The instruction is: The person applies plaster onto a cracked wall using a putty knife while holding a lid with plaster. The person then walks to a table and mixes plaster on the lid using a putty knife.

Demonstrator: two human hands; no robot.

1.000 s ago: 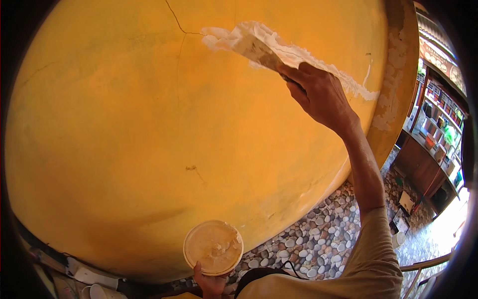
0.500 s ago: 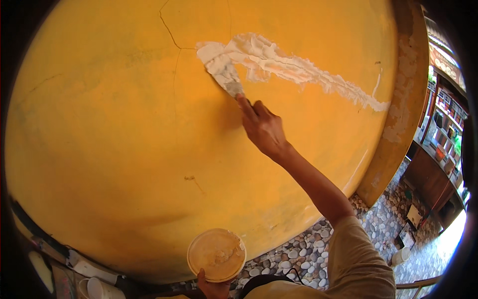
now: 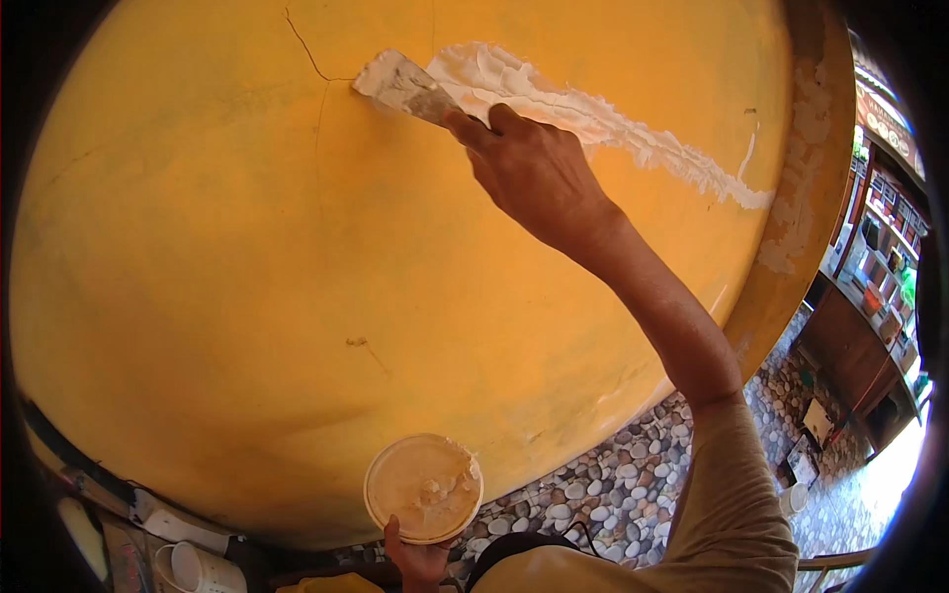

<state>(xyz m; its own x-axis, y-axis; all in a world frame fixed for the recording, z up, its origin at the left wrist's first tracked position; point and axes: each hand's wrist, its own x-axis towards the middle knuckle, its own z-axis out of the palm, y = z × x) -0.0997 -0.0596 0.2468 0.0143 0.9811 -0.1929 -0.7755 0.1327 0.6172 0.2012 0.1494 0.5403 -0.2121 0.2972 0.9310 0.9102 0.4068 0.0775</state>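
Note:
My right hand [image 3: 534,178] grips a wide putty knife [image 3: 400,84], its pale-smeared blade against the yellow wall [image 3: 227,247] at the left end of a rough white strip of filler [image 3: 672,158]. A thin dark crack [image 3: 314,61] runs up and leftward from near the blade's tip. Low in the view, my left hand [image 3: 415,563] holds a round, shallow lid or tub [image 3: 420,474] from beneath, with pale paste lumped on it.
A wall edge [image 3: 801,198] with patchy paint stands at the right. Beyond it is a wooden cabinet with shelves [image 3: 845,346]. Pebble-patterned flooring [image 3: 583,494] shows below. White buckets [image 3: 193,568] sit at the lower left, and a rail [image 3: 830,561] at the lower right.
The putty knife and my right hand have swept left along the strip, dipped, then risen to its left end. The filler now reaches thicker around that end. The lid stays low.

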